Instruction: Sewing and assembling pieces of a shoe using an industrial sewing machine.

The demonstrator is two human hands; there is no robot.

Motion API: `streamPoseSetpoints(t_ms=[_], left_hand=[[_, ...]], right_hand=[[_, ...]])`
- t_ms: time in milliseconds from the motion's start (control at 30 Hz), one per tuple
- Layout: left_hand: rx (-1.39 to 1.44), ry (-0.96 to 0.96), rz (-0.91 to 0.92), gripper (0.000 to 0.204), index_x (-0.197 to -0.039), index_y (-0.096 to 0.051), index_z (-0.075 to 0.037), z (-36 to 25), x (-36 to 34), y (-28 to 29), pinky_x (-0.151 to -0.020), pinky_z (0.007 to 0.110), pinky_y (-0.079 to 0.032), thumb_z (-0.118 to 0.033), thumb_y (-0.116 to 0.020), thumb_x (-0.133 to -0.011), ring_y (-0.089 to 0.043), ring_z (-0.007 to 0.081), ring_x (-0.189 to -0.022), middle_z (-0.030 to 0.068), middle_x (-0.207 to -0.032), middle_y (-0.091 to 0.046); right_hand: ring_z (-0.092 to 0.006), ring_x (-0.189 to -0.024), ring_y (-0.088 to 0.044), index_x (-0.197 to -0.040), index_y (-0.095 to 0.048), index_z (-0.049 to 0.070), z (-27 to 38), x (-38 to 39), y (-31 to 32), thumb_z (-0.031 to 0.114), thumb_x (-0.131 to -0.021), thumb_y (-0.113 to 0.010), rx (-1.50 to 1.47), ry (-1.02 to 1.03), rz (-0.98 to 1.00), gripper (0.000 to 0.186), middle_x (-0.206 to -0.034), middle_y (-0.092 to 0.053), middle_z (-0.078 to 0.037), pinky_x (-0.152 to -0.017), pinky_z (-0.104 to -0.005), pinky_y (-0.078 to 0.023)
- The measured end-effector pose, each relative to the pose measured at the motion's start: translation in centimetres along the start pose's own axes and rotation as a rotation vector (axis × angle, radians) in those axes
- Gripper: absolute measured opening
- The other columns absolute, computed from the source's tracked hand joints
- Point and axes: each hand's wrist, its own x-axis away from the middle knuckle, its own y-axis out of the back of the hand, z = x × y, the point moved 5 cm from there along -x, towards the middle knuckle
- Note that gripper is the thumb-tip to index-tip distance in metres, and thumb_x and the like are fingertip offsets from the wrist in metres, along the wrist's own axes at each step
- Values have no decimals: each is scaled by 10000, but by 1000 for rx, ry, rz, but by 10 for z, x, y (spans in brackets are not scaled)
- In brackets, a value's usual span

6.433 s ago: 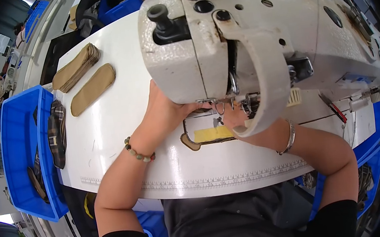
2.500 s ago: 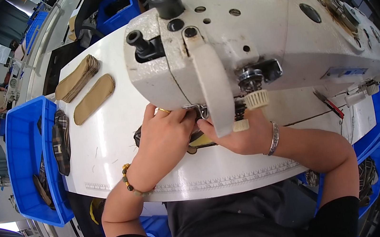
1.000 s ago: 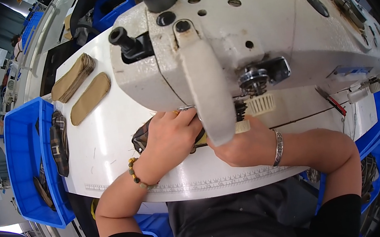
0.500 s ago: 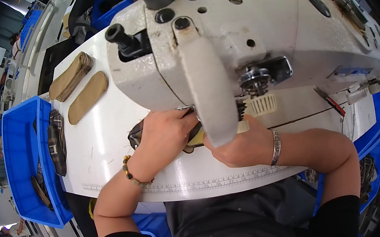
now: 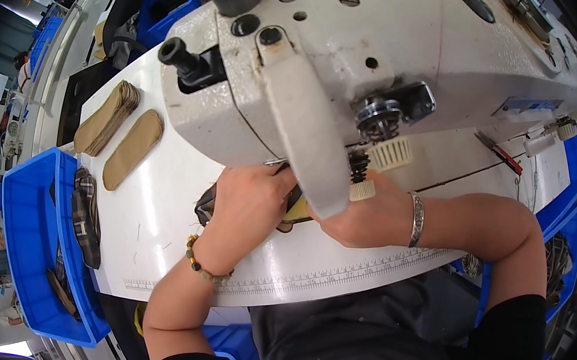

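Station: industrial sewing machine (image 5: 387, 43) on white surface (image 5: 162, 218) | Workpiece: dark insole piece (image 5: 208, 204) under machine head | Left hand (image 5: 248, 203) grip: fingers pressed flat on piece | Right hand (image 5: 363, 217) grip: cannot tell, hidden behind arm | Advice: feed evenly, fingertips clear of needle.

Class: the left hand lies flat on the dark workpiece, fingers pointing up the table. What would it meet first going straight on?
Probably the sewing machine's head: the left hand already has its fingertips under that white body, though depth is unclear.
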Motion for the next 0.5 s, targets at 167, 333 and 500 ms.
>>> streamPoseSetpoints(t_ms=[167, 333, 500], left_hand=[[13, 6, -18, 263, -895, -751, -112, 1, 1, 2, -582, 382, -524, -43, -689, -649, -653, 264, -670, 60, -672, -623], [-5, 38, 154, 229, -916, -727, -108, 6, 6, -4, -612, 376, -505, -42, -740, -697, -619, 263, -720, 53, -771, -591], [55, -23, 132, 252, -959, -737, -107, 7, 10, 0, -598, 367, -482, -29, -732, -720, -607, 247, -718, 48, -763, -573]], right_hand=[[-208, -486, -614, -897, -615, 17, 0, 1, -3, 86, -773, -612, 18, -22, -16, 142, -604, -593, -76, -420, -356, -476], [-193, -476, -604, -946, -632, 14, -7, 3, -6, 100, -760, -627, -48, -93, 55, 205, -579, -574, -45, -421, -352, -472], [-184, -479, -603, -935, -627, 40, -5, 3, -1, 121, -745, -637, -59, -80, -5, 207, -579, -566, -31, -427, -351, -475]])
